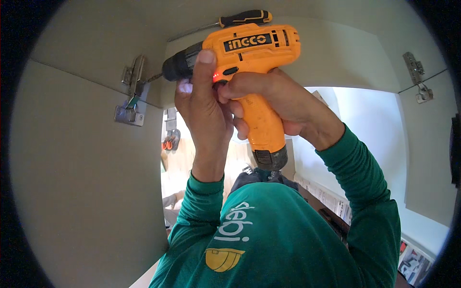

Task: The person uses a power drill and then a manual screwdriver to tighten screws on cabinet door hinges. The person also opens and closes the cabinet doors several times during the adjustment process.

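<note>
An orange and black cordless drill (pixel 261 60) is held sideways, its black chuck toward the left. My right hand (pixel 295 101) wraps around the handle, with the index finger near the trigger. Steadying the front of the drill, my left hand (pixel 206 113) is closed against it just behind the chuck, thumb up along its side. The drill's bit (pixel 154 78) points at a metal cabinet hinge (pixel 136 79) and its tip reaches the hinge arm; whether it sits in a screw is too small to tell. Small red lights glow above the trigger.
Beyond the drill lies a screwdriver (pixel 245 18) with a black and yellow handle, inside the pale cabinet. The left door (pixel 86 177) hangs on the hinge. Another hinge (pixel 417 77) joins the right door (pixel 427 149). Shoes (pixel 171 140) are on the floor below.
</note>
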`<act>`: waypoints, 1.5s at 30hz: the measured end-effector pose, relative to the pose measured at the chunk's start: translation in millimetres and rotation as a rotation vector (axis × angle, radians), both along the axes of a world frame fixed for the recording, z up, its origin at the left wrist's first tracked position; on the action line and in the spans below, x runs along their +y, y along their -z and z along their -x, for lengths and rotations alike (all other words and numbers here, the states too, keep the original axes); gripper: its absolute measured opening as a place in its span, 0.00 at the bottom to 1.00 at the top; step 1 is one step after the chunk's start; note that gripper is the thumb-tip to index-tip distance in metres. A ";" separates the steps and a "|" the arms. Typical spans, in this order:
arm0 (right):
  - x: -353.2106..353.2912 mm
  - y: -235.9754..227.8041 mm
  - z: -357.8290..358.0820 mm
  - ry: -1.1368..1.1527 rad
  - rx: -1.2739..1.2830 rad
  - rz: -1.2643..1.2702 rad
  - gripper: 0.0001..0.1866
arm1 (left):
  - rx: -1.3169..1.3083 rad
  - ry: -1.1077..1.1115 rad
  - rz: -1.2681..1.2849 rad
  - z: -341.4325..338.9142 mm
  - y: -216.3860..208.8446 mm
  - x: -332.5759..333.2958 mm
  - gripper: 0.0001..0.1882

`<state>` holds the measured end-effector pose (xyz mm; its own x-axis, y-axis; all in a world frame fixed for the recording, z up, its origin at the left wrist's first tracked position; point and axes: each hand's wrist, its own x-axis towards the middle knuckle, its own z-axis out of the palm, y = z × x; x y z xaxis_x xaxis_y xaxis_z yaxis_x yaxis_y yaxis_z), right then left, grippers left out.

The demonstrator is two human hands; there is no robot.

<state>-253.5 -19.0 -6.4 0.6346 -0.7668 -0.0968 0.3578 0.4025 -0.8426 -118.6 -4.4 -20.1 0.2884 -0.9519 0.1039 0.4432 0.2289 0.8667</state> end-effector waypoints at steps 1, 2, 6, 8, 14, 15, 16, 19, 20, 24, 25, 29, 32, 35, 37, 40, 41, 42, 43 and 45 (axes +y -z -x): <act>-0.8 1.5 0.4 0.000 0.003 -0.008 0.12 | -0.006 -0.010 -0.018 1.8 -1.3 0.9 0.18; -1.0 -1.0 0.4 -0.022 0.010 -0.021 0.12 | -0.005 -0.044 -0.001 1.8 1.4 -0.2 0.18; 1.4 -3.4 -5.0 -0.003 0.002 -0.042 0.10 | -0.036 -0.076 -0.007 0.9 1.3 -0.5 0.18; 4.2 -4.4 -13.0 0.021 0.002 -0.040 0.09 | -0.045 -0.048 -0.025 -4.7 -1.2 0.5 0.18; 6.6 -5.1 -19.5 0.028 0.037 -0.019 0.11 | -0.039 -0.052 -0.052 -12.0 -2.2 2.6 0.18; 9.5 -5.0 -19.9 0.053 0.037 -0.032 0.12 | -0.055 -0.023 -0.084 -14.1 -1.4 3.4 0.18; 12.6 -4.3 -19.4 0.077 0.038 -0.044 0.12 | -0.070 0.006 -0.117 -15.9 -1.3 4.5 0.18; 19.9 2.6 -16.5 0.176 0.083 -0.041 0.14 | 0.062 0.119 -0.032 -23.9 16.1 -2.7 0.20; 24.4 5.0 -15.1 0.205 0.061 -0.056 0.14 | 0.140 0.126 0.024 -22.2 20.5 -4.4 0.23; 36.5 7.9 -8.8 0.299 -0.024 -0.046 0.14 | 0.269 0.196 0.109 -40.2 12.4 -4.6 0.18; 37.6 9.9 -6.2 0.313 -0.047 -0.046 0.13 | 0.267 0.271 0.087 -51.8 14.5 -8.6 0.18; 46.5 10.9 9.7 0.357 -0.113 -0.040 0.12 | 0.175 0.407 -0.060 -73.8 0.1 -23.7 0.17; 57.7 8.6 28.9 0.421 -0.141 -0.025 0.11 | -0.328 0.174 -0.034 -53.1 -0.8 -6.8 0.18; 67.0 15.4 57.7 0.454 -0.215 -0.007 0.11 | -1.413 -0.151 0.090 -36.5 -10.3 20.7 0.18; 75.3 25.3 73.0 0.460 -0.305 -0.001 0.12 | -1.741 -0.411 0.089 -40.3 3.6 15.9 0.18; 88.7 42.4 85.7 0.362 -0.297 0.006 0.15 | -2.116 -0.510 0.063 -55.2 7.0 11.6 0.16; 94.4 48.3 86.3 0.354 -0.378 -0.027 0.16 | -2.230 -0.469 0.049 -56.8 1.3 12.0 0.15; 96.9 53.4 87.1 0.340 -0.406 -0.018 0.16 | -2.344 -0.424 0.034 -59.3 -4.4 12.3 0.13; 98.1 58.1 87.7 0.327 -0.435 -0.010 0.17 | -2.502 -0.427 0.105 -65.0 -7.7 12.4 0.09; 99.1 70.2 91.2 0.301 -0.438 0.007 0.18 | -2.456 -0.402 0.016 -70.8 -6.1 7.7 0.05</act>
